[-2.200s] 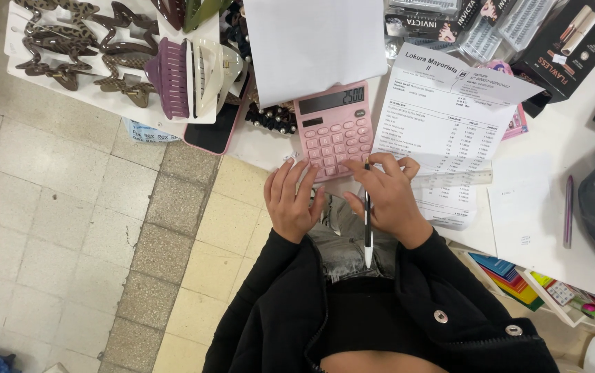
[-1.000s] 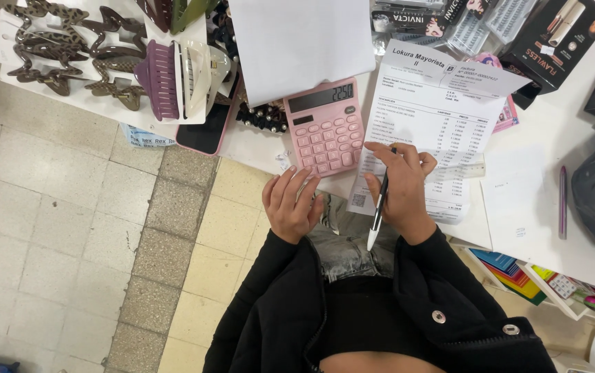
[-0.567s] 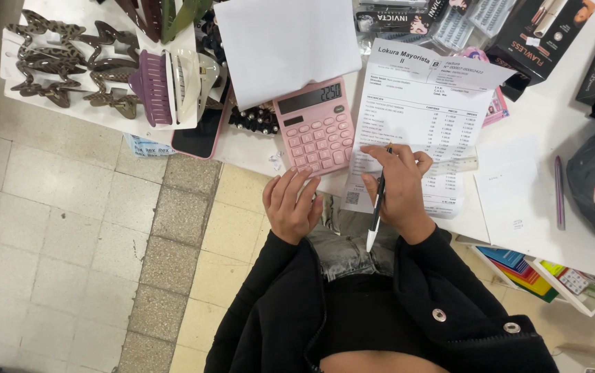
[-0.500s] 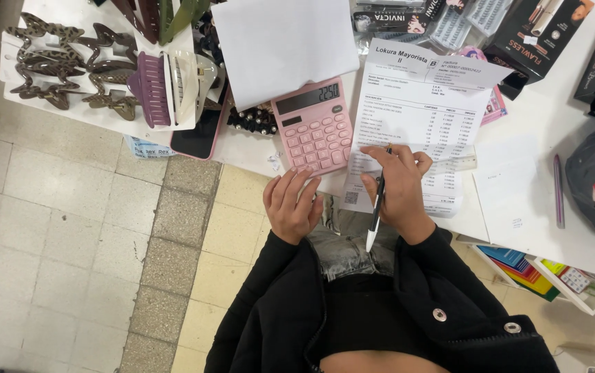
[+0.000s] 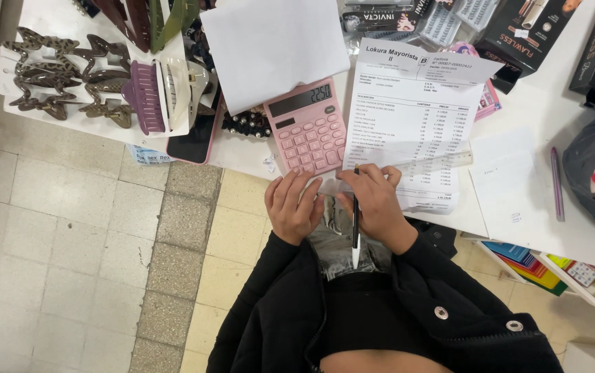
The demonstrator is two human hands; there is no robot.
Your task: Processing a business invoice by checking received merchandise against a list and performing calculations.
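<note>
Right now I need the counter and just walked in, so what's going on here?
A person in a black jacket works at the white counter. Their left hand rests at the lower edge of a pink calculator. Their right hand holds a black-and-white pen on a printed paper invoice.

I am at a shop counter selling hair and beauty goods. At ten o'clock hair claw clips [image 5: 80, 83] sit on a white display card; at twelve, boxed false eyelashes [image 5: 408, 17]. A pink calculator [image 5: 305, 126] and an itemised invoice [image 5: 411, 117] lie at centre.
</note>
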